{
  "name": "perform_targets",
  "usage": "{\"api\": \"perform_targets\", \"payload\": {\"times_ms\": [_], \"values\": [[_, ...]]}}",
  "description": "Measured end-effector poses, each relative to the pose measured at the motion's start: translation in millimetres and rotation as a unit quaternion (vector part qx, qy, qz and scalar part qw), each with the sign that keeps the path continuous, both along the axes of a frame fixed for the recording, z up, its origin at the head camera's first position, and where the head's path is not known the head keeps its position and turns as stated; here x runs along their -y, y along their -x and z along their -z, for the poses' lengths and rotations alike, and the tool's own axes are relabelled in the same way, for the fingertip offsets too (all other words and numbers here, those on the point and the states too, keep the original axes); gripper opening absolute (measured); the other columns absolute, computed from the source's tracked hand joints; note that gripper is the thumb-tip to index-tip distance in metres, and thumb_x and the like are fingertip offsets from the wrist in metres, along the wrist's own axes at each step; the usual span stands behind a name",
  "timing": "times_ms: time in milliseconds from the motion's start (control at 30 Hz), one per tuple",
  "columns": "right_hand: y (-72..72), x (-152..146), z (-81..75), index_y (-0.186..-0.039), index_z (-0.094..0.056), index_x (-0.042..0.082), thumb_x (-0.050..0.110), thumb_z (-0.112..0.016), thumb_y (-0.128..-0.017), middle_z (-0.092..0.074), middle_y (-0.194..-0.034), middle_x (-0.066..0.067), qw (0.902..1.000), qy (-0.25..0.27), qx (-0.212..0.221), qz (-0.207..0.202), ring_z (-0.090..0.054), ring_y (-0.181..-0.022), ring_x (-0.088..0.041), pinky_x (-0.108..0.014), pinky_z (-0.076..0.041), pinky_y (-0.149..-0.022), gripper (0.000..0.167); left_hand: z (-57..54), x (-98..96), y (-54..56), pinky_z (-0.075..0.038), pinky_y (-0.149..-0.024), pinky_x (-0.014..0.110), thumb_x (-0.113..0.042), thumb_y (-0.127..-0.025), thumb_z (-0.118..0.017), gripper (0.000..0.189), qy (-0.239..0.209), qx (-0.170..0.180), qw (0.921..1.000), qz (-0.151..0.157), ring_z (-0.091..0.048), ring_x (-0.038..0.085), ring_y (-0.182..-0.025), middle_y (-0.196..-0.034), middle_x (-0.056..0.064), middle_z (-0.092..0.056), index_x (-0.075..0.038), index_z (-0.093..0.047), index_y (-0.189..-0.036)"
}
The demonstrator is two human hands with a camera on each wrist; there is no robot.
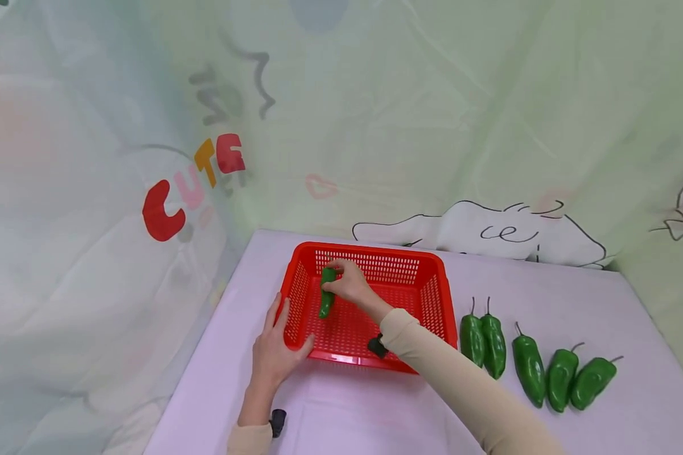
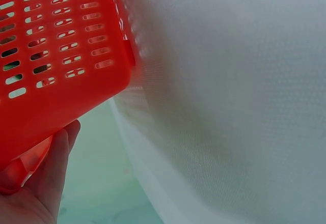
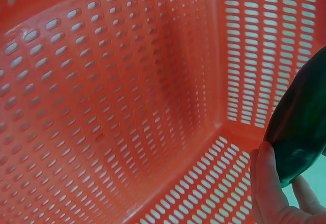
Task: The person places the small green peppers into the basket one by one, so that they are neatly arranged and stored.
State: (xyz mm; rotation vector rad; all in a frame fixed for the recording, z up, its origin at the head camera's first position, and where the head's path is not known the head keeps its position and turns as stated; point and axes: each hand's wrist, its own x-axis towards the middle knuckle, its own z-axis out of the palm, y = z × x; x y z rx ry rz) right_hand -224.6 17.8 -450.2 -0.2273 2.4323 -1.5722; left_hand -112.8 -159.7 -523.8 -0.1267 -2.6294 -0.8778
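A red plastic basket point(image 1: 354, 359) with slotted walls stands on the table, and its inside shows in the right wrist view. My left hand point(image 1: 273, 354) grips its near left corner, fingers along the left wall and thumb at the front rim. In the left wrist view those fingers point(image 2: 60, 155) press against the red plastic. My right hand point(image 1: 350, 284) reaches into the basket and pinches a green chili pepper point(image 1: 327, 294) above the floor on the left side. That pepper point(image 3: 300, 127) looks dark and glossy between fingers and thumb in the right wrist view.
Right of the basket, several green chili peppers point(image 1: 528, 366) lie in a loose row on the pale table point(image 1: 375, 417), stems pointing away. A printed cloth point(image 1: 404, 126) hangs behind and to the left of the table. A black strap piece point(image 1: 377, 345) sits at the right wrist.
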Motion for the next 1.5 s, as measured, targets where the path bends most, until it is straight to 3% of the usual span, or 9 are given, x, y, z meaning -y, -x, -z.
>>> {"api": "perform_targets", "payload": {"times_ms": [500, 733, 1000, 1200, 1500], "values": [[6.7, 25, 28.5, -0.129, -0.055, -0.008, -0.001, -0.071, -0.084, -0.058, -0.121, -0.026, 0.9991, -0.034, 0.01, -0.022, -0.061, -0.097, -0.032, -0.038, -0.059, -0.078, 0.048, 1.3, -2.7, -4.2, -0.058, -0.069, 0.037, -0.042, -0.076, -0.076, 0.089, 0.009, 0.013, 0.9999, -0.001, -0.064, 0.022, -0.069, -0.157, 0.007, -0.032, -0.005, -0.042, -0.149], [5.1, 28, 42.1, -0.128, -0.055, -0.007, 0.001, -0.073, -0.084, -0.059, -0.118, -0.026, 0.9979, -0.054, 0.024, -0.028, -0.06, -0.096, -0.031, -0.04, -0.059, -0.08, 0.048, 1.4, -7.8, -5.6, -0.057, -0.072, 0.038, -0.042, -0.076, -0.077, 0.09, 0.006, 0.026, 0.9996, 0.004, -0.065, 0.023, -0.077, -0.159, 0.006, -0.03, -0.006, -0.041, -0.15], [5.4, 31, 53.0, -0.127, -0.056, -0.005, -0.001, -0.075, -0.082, -0.06, -0.116, -0.023, 0.9974, -0.066, 0.014, -0.023, -0.06, -0.097, -0.031, -0.042, -0.059, -0.08, 0.049, -0.2, -9.8, -4.7, -0.058, -0.073, 0.036, -0.043, -0.074, -0.078, 0.091, 0.015, 0.017, 0.9997, 0.001, -0.065, 0.02, -0.079, -0.159, 0.006, -0.03, -0.007, -0.041, -0.15], [7.8, 36, 54.1, -0.127, -0.056, -0.004, 0.003, -0.077, -0.082, -0.06, -0.115, -0.02, 0.995, -0.096, -0.005, -0.028, -0.06, -0.097, -0.03, -0.041, -0.058, -0.083, 0.051, -1.8, -9.0, -2.3, -0.057, -0.071, 0.036, -0.043, -0.075, -0.076, 0.09, 0.015, 0.017, 0.9997, -0.004, -0.064, 0.021, -0.073, -0.159, 0.007, -0.03, -0.007, -0.042, -0.15], [12.7, 39, 40.3, -0.129, -0.055, -0.007, 0.006, -0.076, -0.083, -0.06, -0.121, -0.025, 0.9944, -0.093, -0.023, -0.043, -0.059, -0.101, -0.031, -0.04, -0.056, -0.086, 0.052, 2.1, -1.6, 0.8, -0.056, -0.067, 0.035, -0.043, -0.075, -0.075, 0.088, 0.007, 0.012, 0.9998, -0.01, -0.062, 0.021, -0.067, -0.158, 0.008, -0.032, -0.005, -0.043, -0.149]]}}
